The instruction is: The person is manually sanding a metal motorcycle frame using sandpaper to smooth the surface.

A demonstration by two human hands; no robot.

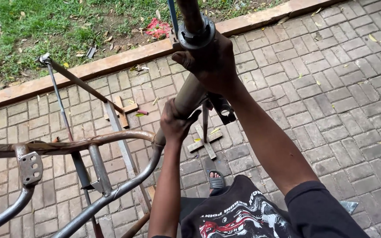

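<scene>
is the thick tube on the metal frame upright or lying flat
Tilted, neither flat nor fully upright: the thick tube leans up off the frame, left hand gripping low, right hand near its collar.

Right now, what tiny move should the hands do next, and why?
Probably keep the left hand gripping the thick tube firmly while the right hand gives the ring fitting a small turn. Both hands already sit there, so the bare metal frame seems steadied.

Bare, dull, rusty metal frame (111, 141); rough brick paving (331, 88); wooden crosses (204, 142)
</scene>
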